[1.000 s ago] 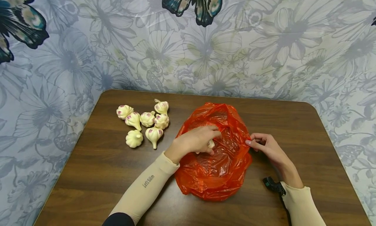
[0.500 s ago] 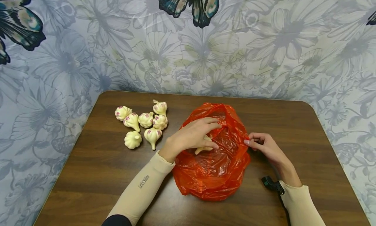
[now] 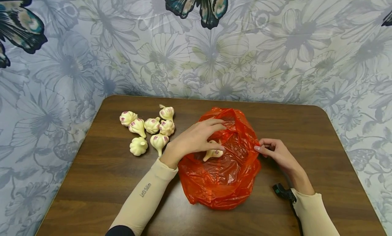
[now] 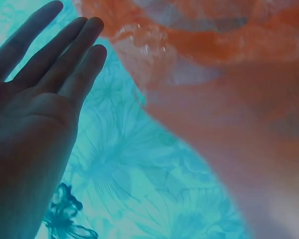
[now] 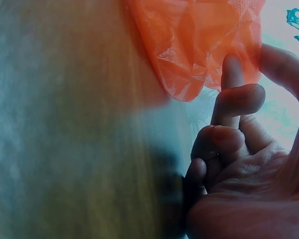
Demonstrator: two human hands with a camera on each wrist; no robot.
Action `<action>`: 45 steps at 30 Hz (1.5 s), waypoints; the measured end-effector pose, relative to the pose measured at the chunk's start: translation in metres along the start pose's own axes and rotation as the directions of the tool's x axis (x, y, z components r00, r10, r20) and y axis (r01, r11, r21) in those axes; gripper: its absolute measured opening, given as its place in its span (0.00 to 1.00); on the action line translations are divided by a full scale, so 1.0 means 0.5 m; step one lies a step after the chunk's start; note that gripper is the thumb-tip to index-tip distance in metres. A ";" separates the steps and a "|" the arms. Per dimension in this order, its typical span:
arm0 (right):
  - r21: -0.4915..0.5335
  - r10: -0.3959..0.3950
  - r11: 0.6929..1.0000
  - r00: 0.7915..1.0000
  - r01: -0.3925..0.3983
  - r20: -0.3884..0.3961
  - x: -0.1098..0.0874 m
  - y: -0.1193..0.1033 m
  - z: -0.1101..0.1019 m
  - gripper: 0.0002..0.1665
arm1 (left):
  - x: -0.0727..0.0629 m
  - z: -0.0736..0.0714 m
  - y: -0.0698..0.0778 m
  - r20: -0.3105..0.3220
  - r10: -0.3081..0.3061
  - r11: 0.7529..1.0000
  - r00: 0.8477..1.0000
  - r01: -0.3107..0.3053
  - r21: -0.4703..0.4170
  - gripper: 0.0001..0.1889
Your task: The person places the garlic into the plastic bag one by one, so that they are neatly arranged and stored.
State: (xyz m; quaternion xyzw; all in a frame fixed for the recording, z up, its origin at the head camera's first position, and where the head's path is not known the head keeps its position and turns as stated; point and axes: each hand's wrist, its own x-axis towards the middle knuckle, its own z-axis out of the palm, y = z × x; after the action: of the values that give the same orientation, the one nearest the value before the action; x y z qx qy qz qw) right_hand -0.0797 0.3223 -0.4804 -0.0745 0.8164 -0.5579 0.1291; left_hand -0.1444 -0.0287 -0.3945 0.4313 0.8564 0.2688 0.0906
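A red plastic bag (image 3: 226, 191) stands with its mouth spread wide on the table. Inside it lies a garlic bulb (image 3: 213, 154), partly covered by my left thumb in the head view. My left hand (image 3: 194, 138) is over the bag's left side, its fingers extended and holding nothing; the left wrist view shows the fingers (image 4: 65, 59) straight beside the orange-red plastic. Whether the thumb touches the bulb, I cannot tell. At the bag's right rim, my right hand (image 3: 281, 157) pinches the plastic between thumb and index finger, the other fingers curled, as the right wrist view also shows.
Several garlic bulbs (image 3: 152, 125) are grouped on the wooden table (image 3: 306, 127) left of the bag. A patterned wall covering (image 3: 196, 65) rises behind the table's back edge. A small black camera (image 3: 284, 192) is strapped at the right wrist.
My left hand has let go of the garlic bulb in the bag, its fingers straightening as it draws back up and left. The right hand keeps its pinch on the rim.
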 end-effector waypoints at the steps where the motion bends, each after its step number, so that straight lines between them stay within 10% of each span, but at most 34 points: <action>1: -0.002 0.001 1.000 1.000 -0.001 -0.002 -0.001 0.001 0.000 0.10 | -0.004 -0.004 -0.001 -0.013 -0.001 1.000 1.000 0.001 -0.004 0.32; 32: 0.001 -0.005 1.000 1.000 0.005 -0.001 0.001 -0.001 0.000 0.11 | -0.205 -0.135 -0.133 -0.332 -0.090 0.996 0.939 0.092 -0.009 0.23; 45: 0.010 -0.014 1.000 1.000 0.014 0.005 -0.006 -0.001 -0.004 0.11 | -0.224 -0.144 -0.168 -0.375 -0.124 0.989 0.919 0.147 0.033 0.22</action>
State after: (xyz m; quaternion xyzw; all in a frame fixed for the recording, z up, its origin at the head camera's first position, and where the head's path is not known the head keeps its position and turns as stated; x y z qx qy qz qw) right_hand -0.0773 0.3246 -0.4789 -0.0809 0.8128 -0.5625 0.1279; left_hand -0.1619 -0.1851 -0.3881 0.3149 0.8935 0.3129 -0.0681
